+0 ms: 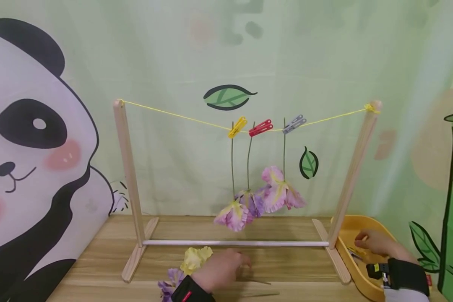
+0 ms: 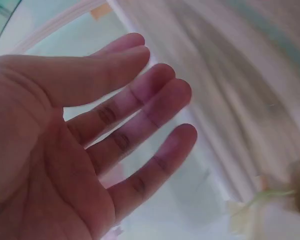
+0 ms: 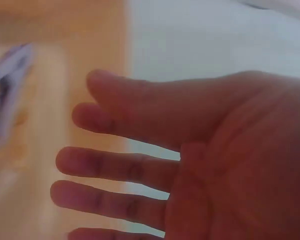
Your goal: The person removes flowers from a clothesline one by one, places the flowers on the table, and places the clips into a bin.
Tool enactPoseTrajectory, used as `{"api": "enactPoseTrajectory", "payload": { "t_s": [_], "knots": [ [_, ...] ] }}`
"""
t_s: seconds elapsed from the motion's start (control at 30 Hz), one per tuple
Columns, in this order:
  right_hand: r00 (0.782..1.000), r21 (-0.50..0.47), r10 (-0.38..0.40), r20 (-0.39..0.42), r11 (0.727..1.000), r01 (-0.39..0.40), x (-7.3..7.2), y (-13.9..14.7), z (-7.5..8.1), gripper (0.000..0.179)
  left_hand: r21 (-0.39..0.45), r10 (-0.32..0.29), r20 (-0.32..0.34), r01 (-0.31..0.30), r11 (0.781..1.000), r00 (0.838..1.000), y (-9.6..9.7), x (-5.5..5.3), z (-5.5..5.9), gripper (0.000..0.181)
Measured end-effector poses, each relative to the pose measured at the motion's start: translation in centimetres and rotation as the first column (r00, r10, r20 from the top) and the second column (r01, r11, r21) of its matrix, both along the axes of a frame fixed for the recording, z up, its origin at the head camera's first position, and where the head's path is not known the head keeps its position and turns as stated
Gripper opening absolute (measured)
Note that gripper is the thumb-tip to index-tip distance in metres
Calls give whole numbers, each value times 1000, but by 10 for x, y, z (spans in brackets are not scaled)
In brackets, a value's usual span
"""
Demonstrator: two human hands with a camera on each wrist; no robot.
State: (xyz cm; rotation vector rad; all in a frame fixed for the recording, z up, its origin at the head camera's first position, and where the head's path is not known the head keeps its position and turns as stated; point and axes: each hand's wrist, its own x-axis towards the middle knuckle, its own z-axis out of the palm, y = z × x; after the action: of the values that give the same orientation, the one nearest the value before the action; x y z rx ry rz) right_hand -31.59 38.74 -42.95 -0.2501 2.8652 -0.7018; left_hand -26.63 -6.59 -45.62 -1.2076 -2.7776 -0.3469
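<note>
My left hand (image 1: 223,268) hovers low over the wooden table, just right of a yellow flower (image 1: 195,258) and a purple flower (image 1: 169,284) lying there. Its fingers (image 2: 165,150) are loosely spread and hold nothing. At the right, my right hand (image 1: 377,242) is over a yellow-orange tray (image 1: 356,279); thumb and index lie close together, with nothing visible between them. A grey clothespin (image 3: 9,90) shows blurred in the tray. Yellow (image 1: 237,127), red (image 1: 261,127) and grey-blue clothespins (image 1: 294,124) hold three flowers upside down on a yellow string (image 1: 173,114).
Two wooden posts (image 1: 130,176) on feet carry the string, joined low down by a white rod (image 1: 234,243) behind my left hand. Loose stems (image 1: 260,295) lie on the table. A panda-printed curtain (image 1: 166,50) stands behind.
</note>
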Motion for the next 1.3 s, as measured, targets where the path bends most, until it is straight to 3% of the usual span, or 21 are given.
{"api": "enactPoseTrajectory", "payload": {
  "t_s": [0.13,0.3,0.4,0.53,0.63,0.77,0.9,1.03,1.1,1.17,1.3],
  "knots": [
    [990,42,46,-134,998,-41,9,-8,30,34,100,-61,41,57,993,997,-4,0,15,34],
    [974,30,50,-220,999,-44,27,-27,68,38,273,-173,94,142,951,980,-3,-2,33,30],
    [970,26,44,-241,999,-39,38,-39,81,42,366,-227,180,149,919,957,-2,-1,42,26],
    [962,25,69,-265,998,-65,51,-56,93,44,465,-302,294,141,874,907,-4,4,52,23],
    [946,19,106,-306,994,-105,61,-71,101,42,521,-363,320,158,839,875,-5,8,58,22],
    [918,-13,180,-353,980,-197,70,-93,108,36,587,-425,279,197,785,861,-5,11,63,22],
    [878,-59,248,-410,953,-297,76,-115,109,28,660,-405,253,150,736,878,-5,13,67,21],
    [823,-124,256,-507,923,-364,76,-137,105,22,742,-276,224,19,670,935,-5,14,73,19],
    [785,-147,251,-566,906,-396,73,-148,103,23,785,-197,161,-5,620,967,-4,16,77,20],
    [743,-152,239,-626,896,-417,69,-158,101,25,818,-115,96,-12,575,989,-2,19,82,21],
    [658,-137,220,-720,884,-446,61,-175,98,28,862,22,19,-27,506,1000,-1,27,92,24]
  ]
}}
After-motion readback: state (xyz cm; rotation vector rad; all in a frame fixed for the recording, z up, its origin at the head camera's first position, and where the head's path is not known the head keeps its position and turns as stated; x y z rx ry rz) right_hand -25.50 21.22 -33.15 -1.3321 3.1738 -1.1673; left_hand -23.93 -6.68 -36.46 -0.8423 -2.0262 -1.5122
